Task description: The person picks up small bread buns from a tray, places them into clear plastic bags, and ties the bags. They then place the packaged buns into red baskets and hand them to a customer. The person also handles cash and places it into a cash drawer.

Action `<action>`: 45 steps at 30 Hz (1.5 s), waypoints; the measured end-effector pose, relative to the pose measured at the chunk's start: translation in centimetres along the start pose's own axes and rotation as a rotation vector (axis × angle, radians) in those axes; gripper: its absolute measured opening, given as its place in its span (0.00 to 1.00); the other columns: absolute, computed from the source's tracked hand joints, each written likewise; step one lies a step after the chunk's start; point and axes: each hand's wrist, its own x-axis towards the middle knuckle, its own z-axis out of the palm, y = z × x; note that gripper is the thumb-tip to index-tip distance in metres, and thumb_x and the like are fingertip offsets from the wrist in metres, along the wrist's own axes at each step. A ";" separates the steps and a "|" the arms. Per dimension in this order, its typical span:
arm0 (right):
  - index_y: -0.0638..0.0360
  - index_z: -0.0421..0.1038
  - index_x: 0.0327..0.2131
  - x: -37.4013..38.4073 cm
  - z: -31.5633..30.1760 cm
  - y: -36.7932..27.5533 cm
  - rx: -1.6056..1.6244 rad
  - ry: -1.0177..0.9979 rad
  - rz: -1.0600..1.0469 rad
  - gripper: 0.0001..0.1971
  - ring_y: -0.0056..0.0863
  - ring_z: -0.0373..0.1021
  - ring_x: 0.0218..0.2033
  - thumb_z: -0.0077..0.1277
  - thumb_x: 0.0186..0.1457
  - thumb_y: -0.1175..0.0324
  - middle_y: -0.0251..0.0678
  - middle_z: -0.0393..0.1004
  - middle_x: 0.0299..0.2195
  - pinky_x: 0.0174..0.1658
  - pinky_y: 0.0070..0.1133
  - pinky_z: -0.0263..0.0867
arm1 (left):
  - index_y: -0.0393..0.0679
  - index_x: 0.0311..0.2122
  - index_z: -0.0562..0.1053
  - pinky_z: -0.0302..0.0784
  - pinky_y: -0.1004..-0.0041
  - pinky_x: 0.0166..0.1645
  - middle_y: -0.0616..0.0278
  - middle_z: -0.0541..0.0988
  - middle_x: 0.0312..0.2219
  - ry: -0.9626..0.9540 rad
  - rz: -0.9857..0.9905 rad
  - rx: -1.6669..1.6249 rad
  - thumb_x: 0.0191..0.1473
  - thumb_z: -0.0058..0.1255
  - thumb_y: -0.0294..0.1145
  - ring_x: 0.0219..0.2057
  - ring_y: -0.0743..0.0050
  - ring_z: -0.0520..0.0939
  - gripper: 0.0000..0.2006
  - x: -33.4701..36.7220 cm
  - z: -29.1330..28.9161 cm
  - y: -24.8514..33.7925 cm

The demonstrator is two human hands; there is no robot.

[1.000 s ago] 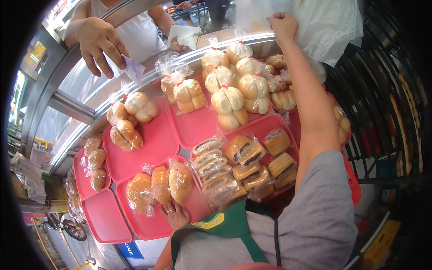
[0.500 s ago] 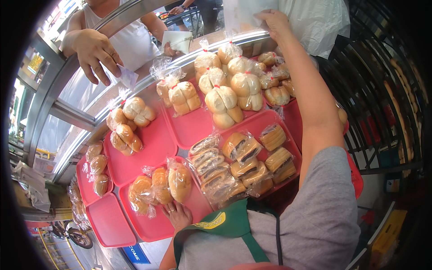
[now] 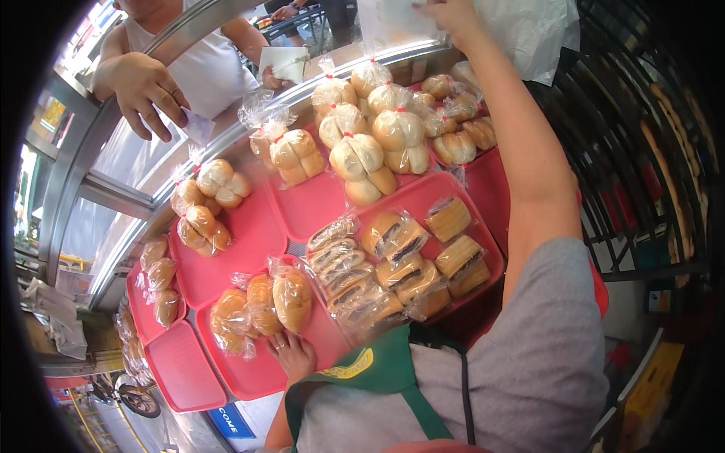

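My left hand (image 3: 292, 356) rests on a red tray (image 3: 332, 336) with its fingers spread, beside several bagged bread loaves (image 3: 291, 300). A ring shows on one finger. My right arm reaches far up past the trays. There my right hand (image 3: 451, 19) pinches the edge of a translucent plastic bag (image 3: 396, 24), partly cut off by the frame's top. White plastic bags (image 3: 525, 38) hang just right of that hand. Across the counter, another person's hand (image 3: 147, 90) holds out a pale purple slip of paper (image 3: 198, 128), like a banknote; their other hand holds a white purse-like item (image 3: 284, 65).
Bagged bun clusters (image 3: 362, 167) stand on red trays along the curved metal-framed glass (image 3: 121, 189). Wrapped filled bread slices (image 3: 404, 268) fill a nearer tray. A bare red tray (image 3: 185, 368) lies at the left. Dark racks (image 3: 634, 166) with long breads rise at the right.
The view has shifted slightly, so trays and bread sit a little further left. My right hand appears slightly higher, still at the bag. My left hand stays on the tray.
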 end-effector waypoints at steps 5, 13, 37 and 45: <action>0.62 0.74 0.24 -1.9 -1.2 3.1 -0.866 0.153 -0.423 0.08 0.50 0.73 0.29 0.57 0.37 0.69 0.52 0.75 0.25 0.36 0.37 0.68 | 0.33 0.54 0.64 0.44 0.38 0.62 0.35 0.64 0.51 -0.073 -0.003 -0.001 0.50 0.44 0.39 0.56 0.33 0.60 0.27 0.0 0.4 -0.5; 0.64 0.71 0.21 -4.9 -5.6 4.0 -0.825 0.113 -0.415 0.07 0.51 0.71 0.29 0.58 0.39 0.72 0.52 0.73 0.22 0.33 0.38 0.65 | 0.34 0.54 0.63 0.43 0.39 0.62 0.35 0.63 0.53 -0.067 -0.004 0.014 0.52 0.42 0.40 0.57 0.35 0.59 0.26 -0.2 0.4 -0.4; 0.64 0.71 0.31 -26.6 -5.2 6.9 -0.627 -0.555 -0.096 0.08 0.19 0.68 0.25 0.53 0.46 0.71 0.32 0.70 0.20 0.30 0.21 0.65 | 0.38 0.54 0.66 0.67 0.55 0.55 0.39 0.66 0.53 -0.648 -0.085 -0.204 0.50 0.55 0.37 0.55 0.43 0.67 0.26 3.3 -8.0 0.3; 0.61 0.71 0.30 -41.2 8.3 -0.6 0.360 -0.742 0.114 0.05 0.21 0.69 0.24 0.52 0.45 0.75 0.32 0.70 0.20 0.27 0.23 0.64 | 0.37 0.49 0.70 0.73 0.70 0.46 0.57 0.77 0.41 0.015 0.103 -1.107 0.47 0.58 0.26 0.43 0.67 0.77 0.22 11.6 -15.6 12.4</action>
